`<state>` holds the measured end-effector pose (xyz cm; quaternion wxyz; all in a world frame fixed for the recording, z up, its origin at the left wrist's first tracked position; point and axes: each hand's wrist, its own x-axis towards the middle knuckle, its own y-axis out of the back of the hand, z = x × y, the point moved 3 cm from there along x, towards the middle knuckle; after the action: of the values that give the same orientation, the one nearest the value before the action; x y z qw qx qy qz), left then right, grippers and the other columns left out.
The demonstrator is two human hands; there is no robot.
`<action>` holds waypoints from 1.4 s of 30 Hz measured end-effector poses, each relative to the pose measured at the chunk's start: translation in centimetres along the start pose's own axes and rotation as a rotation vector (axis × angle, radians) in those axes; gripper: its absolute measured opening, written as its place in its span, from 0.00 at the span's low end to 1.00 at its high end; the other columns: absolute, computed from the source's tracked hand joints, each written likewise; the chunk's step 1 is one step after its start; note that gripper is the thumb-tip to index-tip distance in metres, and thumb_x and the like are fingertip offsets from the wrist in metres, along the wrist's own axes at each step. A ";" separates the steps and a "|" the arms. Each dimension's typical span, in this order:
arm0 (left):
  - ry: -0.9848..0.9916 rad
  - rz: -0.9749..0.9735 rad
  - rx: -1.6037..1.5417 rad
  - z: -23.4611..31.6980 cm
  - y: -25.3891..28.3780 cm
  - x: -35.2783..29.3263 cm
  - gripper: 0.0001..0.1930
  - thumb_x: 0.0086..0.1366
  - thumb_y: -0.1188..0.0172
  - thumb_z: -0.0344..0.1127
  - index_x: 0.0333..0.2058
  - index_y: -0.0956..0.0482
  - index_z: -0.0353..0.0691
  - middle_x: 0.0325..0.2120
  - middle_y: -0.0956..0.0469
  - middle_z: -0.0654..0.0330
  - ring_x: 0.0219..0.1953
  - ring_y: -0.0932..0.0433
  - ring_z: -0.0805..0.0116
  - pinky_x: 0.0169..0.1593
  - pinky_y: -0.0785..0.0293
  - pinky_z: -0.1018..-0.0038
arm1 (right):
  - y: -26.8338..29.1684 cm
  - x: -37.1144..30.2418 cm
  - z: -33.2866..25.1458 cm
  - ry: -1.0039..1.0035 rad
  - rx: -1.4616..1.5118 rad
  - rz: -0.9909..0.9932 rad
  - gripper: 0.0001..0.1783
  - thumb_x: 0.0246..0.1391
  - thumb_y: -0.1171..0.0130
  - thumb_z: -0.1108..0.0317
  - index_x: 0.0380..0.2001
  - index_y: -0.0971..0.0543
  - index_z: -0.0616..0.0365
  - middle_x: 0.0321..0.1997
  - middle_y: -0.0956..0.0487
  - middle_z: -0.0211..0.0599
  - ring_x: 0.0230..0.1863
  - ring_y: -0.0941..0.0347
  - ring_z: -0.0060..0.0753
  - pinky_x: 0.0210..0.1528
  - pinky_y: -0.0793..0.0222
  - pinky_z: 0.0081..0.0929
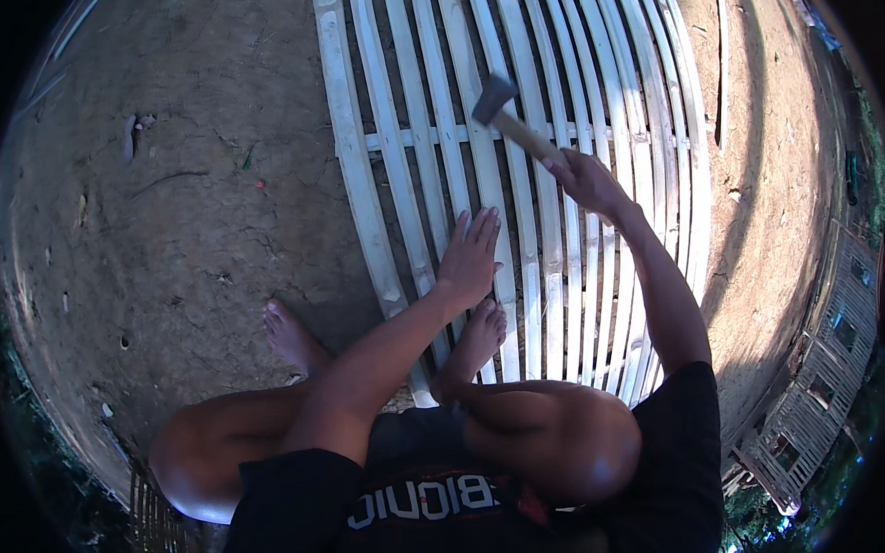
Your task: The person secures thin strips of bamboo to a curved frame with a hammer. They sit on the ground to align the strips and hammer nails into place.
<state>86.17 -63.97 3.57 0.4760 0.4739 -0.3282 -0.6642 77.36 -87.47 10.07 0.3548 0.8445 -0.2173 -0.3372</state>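
My right hand (594, 187) is closed round the wooden handle of a hammer (530, 138) with a dark, blocky head. The hammer is raised over a panel of pale split-bamboo slats (485, 166), its head toward the far left. My left hand (471, 253) lies with fingers stretched out on the middle slats, nearer to me. The slats run lengthwise away from me, with gaps between them. A crosswise strip (447, 133) passes beneath them in the far half. Any fastenings are too small to make out.
One bare foot (479, 341) rests on the near slats, and the other (292, 338) is on the brown dirt ground (190, 248) to the left. A thin pole (721, 72) lies to the panel's right. At the far right stands a woven bamboo fence or wall (824, 378).
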 end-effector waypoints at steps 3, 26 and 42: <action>0.019 -0.028 0.035 0.1 0.2 -0.6 0.37 0.71 0.51 0.50 0.69 0.47 0.29 0.73 0.53 0.47 0.76 0.57 0.55 0.75 0.65 0.51 | 2.0 0.2 -0.4 -0.091 -0.076 -0.150 0.34 0.66 0.52 0.36 0.34 0.22 0.62 0.17 0.28 0.38 0.22 0.29 0.32 0.31 0.31 0.40; 0.091 0.103 -0.096 0.7 0.8 0.7 0.37 0.70 0.49 0.47 0.69 0.46 0.27 0.72 0.50 0.44 0.75 0.55 0.52 0.74 0.63 0.47 | -5.7 -6.4 -0.4 -0.209 0.175 0.280 0.22 0.67 0.48 0.48 0.37 0.29 0.61 0.22 0.23 0.61 0.32 0.24 0.70 0.32 0.32 0.56; -0.106 -0.030 0.108 2.7 0.2 3.7 0.38 0.70 0.50 0.51 0.69 0.46 0.27 0.73 0.52 0.45 0.75 0.55 0.52 0.75 0.63 0.52 | 5.5 -1.0 0.8 -0.181 0.346 0.093 0.32 0.66 0.49 0.40 0.37 0.21 0.64 0.16 0.31 0.30 0.18 0.35 0.25 0.24 0.36 0.33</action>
<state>83.32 -67.57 3.52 0.4215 0.4681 -0.3811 -0.6767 75.38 -90.84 14.14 0.1984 0.8483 -0.3417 -0.3527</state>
